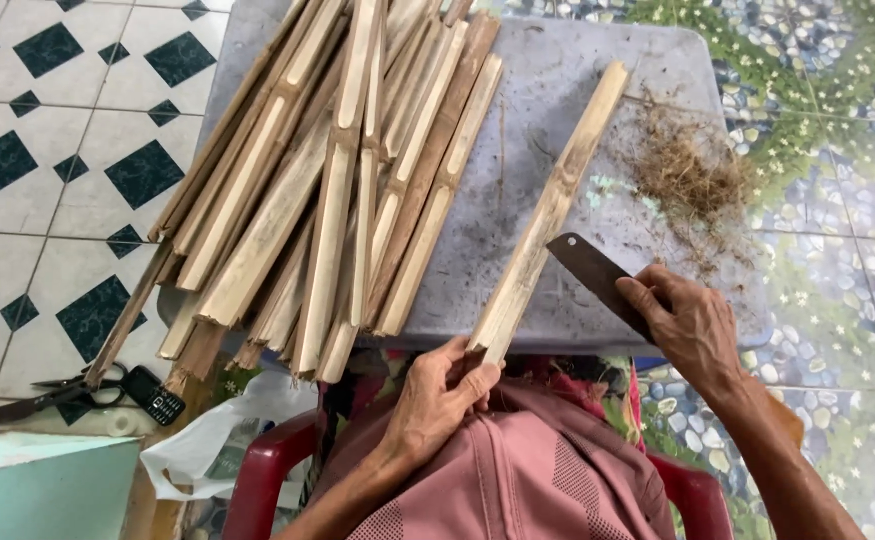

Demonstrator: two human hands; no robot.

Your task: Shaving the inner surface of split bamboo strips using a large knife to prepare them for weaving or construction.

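Bamboo strip [547, 215] is laid across the grey surface [597, 60], its near end pinched by the left hand [437, 395] — a dark blade [592, 275] is gripped in the right hand [692, 325] just beside. A slip could reach the near fingers — the blade is close.

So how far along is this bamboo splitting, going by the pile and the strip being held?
A large pile of split bamboo strips already lies on the grey board, with shavings beside it. In hand: the left hand grips one bamboo strip by its near end, and the right hand holds a dark blade beside it. No uncut bamboo shows, so what remains is unclear.
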